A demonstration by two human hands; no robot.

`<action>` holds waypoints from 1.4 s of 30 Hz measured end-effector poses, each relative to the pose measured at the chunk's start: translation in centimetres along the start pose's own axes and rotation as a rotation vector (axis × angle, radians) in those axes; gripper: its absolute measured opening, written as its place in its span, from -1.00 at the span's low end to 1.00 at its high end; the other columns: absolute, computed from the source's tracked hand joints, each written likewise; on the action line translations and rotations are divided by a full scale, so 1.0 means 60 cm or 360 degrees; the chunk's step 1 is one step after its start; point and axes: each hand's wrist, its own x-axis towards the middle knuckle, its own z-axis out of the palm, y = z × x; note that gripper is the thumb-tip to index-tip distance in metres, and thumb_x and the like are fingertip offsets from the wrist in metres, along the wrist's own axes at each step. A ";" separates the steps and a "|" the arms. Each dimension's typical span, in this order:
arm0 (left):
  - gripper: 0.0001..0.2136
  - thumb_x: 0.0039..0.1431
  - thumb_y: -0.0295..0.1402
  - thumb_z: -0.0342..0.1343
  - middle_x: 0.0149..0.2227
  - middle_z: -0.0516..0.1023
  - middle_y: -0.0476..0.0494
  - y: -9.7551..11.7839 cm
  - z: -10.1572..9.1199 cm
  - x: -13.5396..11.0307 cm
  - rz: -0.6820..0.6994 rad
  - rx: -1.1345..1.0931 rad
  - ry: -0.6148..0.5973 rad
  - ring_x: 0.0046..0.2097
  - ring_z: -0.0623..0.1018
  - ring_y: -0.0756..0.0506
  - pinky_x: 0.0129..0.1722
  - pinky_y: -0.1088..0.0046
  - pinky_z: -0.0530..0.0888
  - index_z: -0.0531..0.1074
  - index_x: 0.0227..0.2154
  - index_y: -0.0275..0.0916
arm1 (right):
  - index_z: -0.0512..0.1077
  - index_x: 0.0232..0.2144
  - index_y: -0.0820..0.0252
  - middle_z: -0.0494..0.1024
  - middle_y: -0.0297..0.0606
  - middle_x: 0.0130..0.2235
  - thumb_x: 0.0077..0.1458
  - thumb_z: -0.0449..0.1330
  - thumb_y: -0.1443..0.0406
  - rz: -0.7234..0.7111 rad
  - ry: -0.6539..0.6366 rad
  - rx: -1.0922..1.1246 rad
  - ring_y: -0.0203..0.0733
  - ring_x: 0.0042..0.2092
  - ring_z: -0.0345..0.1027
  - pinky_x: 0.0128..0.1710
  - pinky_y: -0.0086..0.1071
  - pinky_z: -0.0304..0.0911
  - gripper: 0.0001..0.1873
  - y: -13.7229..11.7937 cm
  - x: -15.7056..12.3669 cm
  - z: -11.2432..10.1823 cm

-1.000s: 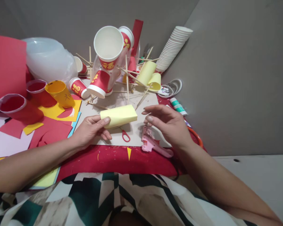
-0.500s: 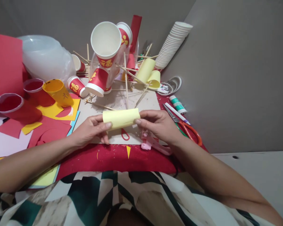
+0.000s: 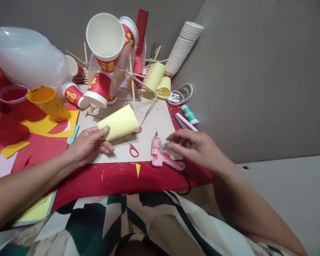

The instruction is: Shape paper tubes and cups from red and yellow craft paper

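A rolled tube of pale yellow paper (image 3: 119, 122) is pinched at its left end by my left hand (image 3: 92, 142), thumb on top. The tube tilts upward to the right above a pale board (image 3: 160, 121). My right hand (image 3: 197, 147) is off the tube and holds nothing, its fingers apart and bent. Just left of its fingertips lies a pink glue gun (image 3: 157, 153), nozzle pointing away from me. Below the tube, small scissors with red handles (image 3: 134, 150) lie partly hidden on the board. Behind my right hand, larger scissors (image 3: 180, 122) are mostly covered.
Red paper cups (image 3: 98, 87) and wooden sticks (image 3: 132, 81) form a structure at the back. A stack of white cups (image 3: 184, 48) leans against the wall. Two yellow paper tubes (image 3: 155, 75), a glue stick (image 3: 189, 114) and a yellow cup (image 3: 49, 103) stand or lie around.
My right hand has let go of the yellow paper tube and moved right, beside the glue gun. The tube now tilts in my left hand. The view has shifted right.
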 end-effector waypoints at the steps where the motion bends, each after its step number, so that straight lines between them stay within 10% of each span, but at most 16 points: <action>1: -0.87 0.19 -0.40 0.28 -0.60 0.56 -0.05 0.001 0.001 0.002 -0.0011 -0.0034 0.0011 -0.58 0.62 -0.02 -0.62 0.70 0.52 0.45 -0.35 -0.33 | 0.53 -0.28 0.18 0.61 -0.26 -0.31 0.21 0.25 0.10 -0.0044 -0.0099 -0.0150 -0.23 -0.35 0.45 -0.35 -0.38 0.31 -0.75 0.004 -0.016 -0.002; 12: -0.93 0.35 -0.48 0.07 -0.57 0.53 -0.02 -0.001 0.004 0.003 -0.0084 -0.0157 -0.0040 -0.57 0.64 -0.06 -0.64 0.64 0.55 0.45 -0.25 -0.34 | 0.35 -0.07 0.14 0.59 -0.15 -0.14 0.26 0.17 0.19 0.0067 -0.0254 -0.0544 -0.10 -0.26 0.51 -0.32 -0.29 0.34 -0.77 0.028 -0.071 0.049; 30: -0.85 0.19 -0.45 0.26 -0.50 0.64 -0.18 -0.005 0.005 -0.005 -0.0035 -0.0011 -0.0125 -0.50 0.66 -0.05 -0.55 0.67 0.55 0.43 -0.23 -0.34 | 0.38 -0.19 0.15 0.55 -0.18 -0.29 0.08 0.25 0.12 0.0194 0.0056 -0.0549 -0.12 -0.35 0.39 -0.37 -0.29 0.28 -0.70 0.108 0.064 0.018; 37: -0.64 0.14 -0.20 0.36 -0.44 0.69 -0.21 -0.003 0.011 -0.017 0.0151 0.0302 -0.0203 -0.42 0.70 -0.08 -0.44 0.63 0.58 0.42 -0.15 -0.31 | 0.48 -0.19 0.12 0.55 -0.10 -0.16 0.22 0.21 0.10 0.0134 0.0404 -0.0229 -0.07 -0.22 0.44 -0.23 -0.23 0.35 -0.76 0.028 0.030 0.014; 42: -0.64 0.13 -0.12 0.35 -0.45 0.69 -0.13 -0.002 0.019 -0.031 0.0246 0.0445 -0.0170 -0.47 0.66 -0.01 -0.42 0.65 0.57 0.48 -0.18 -0.29 | 0.58 -0.23 0.14 0.51 -0.33 -0.45 0.09 0.36 0.11 0.0229 0.0080 0.0706 -0.28 -0.47 0.33 -0.49 -0.40 0.26 -0.73 -0.051 0.024 0.049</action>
